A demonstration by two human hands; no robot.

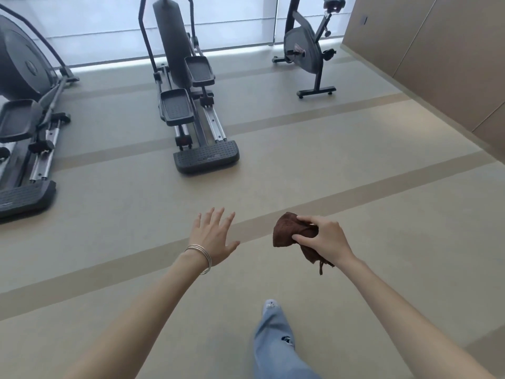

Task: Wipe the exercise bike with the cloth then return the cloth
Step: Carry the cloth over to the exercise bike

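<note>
The right hand (322, 239) pinches the brown cloth (289, 233) bunched between thumb and fingers; soft and light, it looks best held wadded like this. The left hand (213, 236) hovers with fingers spread, holding nothing. The exercise bike (306, 47) stands far right, its handlebars cut off at the top.

The location is a gym or fitness room. A dark grey elliptical trainer with ribbed foot plates (175, 106) and a second elliptical trainer (19, 64) stand side by side on a beige vinyl floor with darker stripes (355, 173). A black upright exercise bike (300, 45) stands further right, before a wide shaded window (95, 23) and beside tan flat wall panels (437, 50).
</note>
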